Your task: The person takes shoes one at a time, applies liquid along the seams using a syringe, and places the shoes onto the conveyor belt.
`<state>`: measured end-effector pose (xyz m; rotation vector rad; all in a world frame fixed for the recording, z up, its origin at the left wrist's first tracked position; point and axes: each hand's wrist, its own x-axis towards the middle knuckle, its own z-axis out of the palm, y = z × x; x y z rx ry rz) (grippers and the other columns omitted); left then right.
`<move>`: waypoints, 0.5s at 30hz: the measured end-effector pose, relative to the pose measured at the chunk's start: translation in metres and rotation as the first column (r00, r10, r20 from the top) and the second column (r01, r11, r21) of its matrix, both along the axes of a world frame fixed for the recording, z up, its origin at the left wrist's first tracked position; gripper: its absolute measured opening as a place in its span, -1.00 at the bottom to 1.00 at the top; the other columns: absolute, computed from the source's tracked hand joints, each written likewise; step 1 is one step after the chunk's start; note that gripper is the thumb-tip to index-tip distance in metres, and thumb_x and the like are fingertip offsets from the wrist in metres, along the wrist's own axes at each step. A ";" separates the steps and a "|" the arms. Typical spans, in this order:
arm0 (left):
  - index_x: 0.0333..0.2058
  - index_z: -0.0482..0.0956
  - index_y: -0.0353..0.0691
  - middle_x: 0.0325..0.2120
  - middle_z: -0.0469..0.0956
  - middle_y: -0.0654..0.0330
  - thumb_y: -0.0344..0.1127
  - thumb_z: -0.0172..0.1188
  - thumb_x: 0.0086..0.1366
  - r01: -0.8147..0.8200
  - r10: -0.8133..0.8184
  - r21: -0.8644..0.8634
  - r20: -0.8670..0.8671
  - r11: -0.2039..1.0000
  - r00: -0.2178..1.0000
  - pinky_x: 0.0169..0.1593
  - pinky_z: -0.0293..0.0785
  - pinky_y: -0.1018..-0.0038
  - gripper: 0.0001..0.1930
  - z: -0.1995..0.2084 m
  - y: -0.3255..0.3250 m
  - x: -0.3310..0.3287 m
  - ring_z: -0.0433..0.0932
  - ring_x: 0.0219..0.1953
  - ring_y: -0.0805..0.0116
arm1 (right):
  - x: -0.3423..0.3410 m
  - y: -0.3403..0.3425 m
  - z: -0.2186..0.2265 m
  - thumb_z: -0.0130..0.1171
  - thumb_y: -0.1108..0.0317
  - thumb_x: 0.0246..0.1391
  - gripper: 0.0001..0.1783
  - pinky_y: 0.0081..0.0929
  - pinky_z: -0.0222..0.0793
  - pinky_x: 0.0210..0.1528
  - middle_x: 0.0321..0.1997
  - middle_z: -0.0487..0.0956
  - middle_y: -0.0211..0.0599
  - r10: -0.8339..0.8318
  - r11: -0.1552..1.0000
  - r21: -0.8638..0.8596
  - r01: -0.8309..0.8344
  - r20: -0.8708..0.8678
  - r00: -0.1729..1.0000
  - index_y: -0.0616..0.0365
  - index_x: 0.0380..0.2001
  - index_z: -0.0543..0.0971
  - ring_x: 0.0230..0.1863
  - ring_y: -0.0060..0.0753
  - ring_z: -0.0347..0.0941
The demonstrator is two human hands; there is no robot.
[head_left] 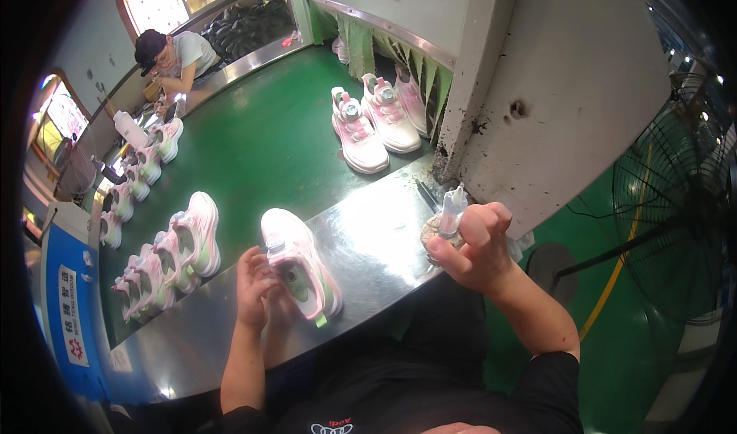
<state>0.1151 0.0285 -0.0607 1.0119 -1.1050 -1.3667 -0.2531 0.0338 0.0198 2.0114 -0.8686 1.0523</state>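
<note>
A white-and-pink sneaker (299,261) with pale green trim lies on the metal edge of the table, its toe pointing away from me. Beside its left side is my left hand (257,284), fingers loosely bent and apart, holding nothing; whether a fingertip touches the shoe I cannot tell. At the right, my right hand (480,246) grips a small translucent squeeze bottle (454,206) with its narrow tip up. Partly hidden behind that hand, a rough brownish round object (432,234) sits at the table's corner.
Several matching sneakers (199,234) line the left side, with another row (150,165) farther back. More sneakers (361,138) stand on the green belt (261,135) by a fringed opening (384,46). A white bottle (132,129), a seated co-worker (180,58) and a large fan (675,196) are around.
</note>
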 end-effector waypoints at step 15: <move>0.11 0.14 -0.24 -0.09 0.28 0.12 -0.38 -0.05 0.06 -0.091 0.094 0.096 -0.031 0.991 0.995 -0.16 0.40 0.58 -0.44 -0.003 -0.008 0.004 0.38 -0.14 0.42 | -0.001 0.005 0.005 0.19 0.40 -0.15 -0.47 -0.31 0.05 -0.14 -0.18 0.26 -0.34 -0.001 1.000 0.011 0.002 -0.072 0.997 -0.28 -0.09 0.28 -0.19 -0.33 0.21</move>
